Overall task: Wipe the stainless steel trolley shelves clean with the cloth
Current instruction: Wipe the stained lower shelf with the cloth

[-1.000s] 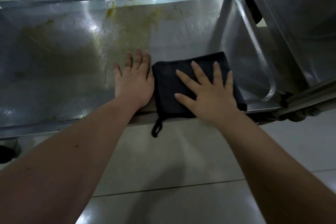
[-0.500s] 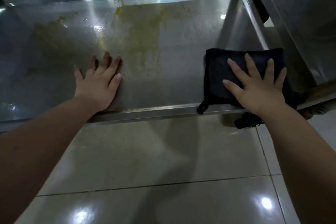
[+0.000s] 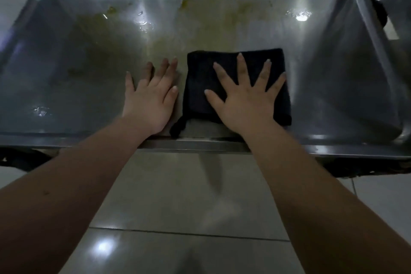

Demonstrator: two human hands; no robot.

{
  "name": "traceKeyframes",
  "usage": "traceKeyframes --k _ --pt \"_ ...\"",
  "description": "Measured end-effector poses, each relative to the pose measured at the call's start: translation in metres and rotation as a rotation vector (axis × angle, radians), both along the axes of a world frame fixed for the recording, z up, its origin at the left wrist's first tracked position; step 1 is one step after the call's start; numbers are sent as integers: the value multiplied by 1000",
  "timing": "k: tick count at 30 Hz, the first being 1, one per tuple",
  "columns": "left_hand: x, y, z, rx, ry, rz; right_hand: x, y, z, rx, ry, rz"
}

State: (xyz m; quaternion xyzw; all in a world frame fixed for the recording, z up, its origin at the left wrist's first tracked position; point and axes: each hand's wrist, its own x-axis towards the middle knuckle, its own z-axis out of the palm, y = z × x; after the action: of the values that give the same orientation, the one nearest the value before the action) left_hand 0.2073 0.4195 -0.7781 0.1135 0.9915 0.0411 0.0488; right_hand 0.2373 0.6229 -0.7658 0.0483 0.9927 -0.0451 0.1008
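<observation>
The right hand (image 3: 246,100) lay flat on the folded black cloth (image 3: 200,80), its fingers (image 3: 242,69) straight and spread wide, the thumb angled out to the left and the little finger reaching the cloth's right edge. Nothing was pinched or gripped; the palm pressed the cloth down onto the stainless steel trolley shelf (image 3: 77,69). The cloth sat near the front rim, a little right of the shelf's middle, with its hanging loop (image 3: 178,127) trailing from the front left corner toward the rim.

The left hand (image 3: 151,102) rested palm-down on the bare steel just beside the cloth's left edge, its fingers (image 3: 170,71) straight and close together, the thumb alongside and the little finger splayed out to the left. Both forearms reached forward over the front rim, roughly parallel, wrists low.

Yellowish stains (image 3: 200,22) smeared the shelf behind the cloth toward the far rim. Glossy floor tiles (image 3: 178,196) showed below the arms.
</observation>
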Motion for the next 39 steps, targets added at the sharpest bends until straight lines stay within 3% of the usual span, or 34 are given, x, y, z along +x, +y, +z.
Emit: traceKeyframes --k 5,9,23,34,39 --pt "1 0 0 -32 26 -9 -87 9 9 -81 -57 -7" --pt "-1 -2 2 -28 -7 0 -103 11 10 -92 -74 -32" --pt "-1 -4 -1 -14 24 2 68 8 13 -36 -125 94" --pt "-1 -2 0 -24 19 5 -112 -7 11 -83 -84 43" --pt "-2 -1 2 -8 14 10 -101 0 13 -132 -96 45"
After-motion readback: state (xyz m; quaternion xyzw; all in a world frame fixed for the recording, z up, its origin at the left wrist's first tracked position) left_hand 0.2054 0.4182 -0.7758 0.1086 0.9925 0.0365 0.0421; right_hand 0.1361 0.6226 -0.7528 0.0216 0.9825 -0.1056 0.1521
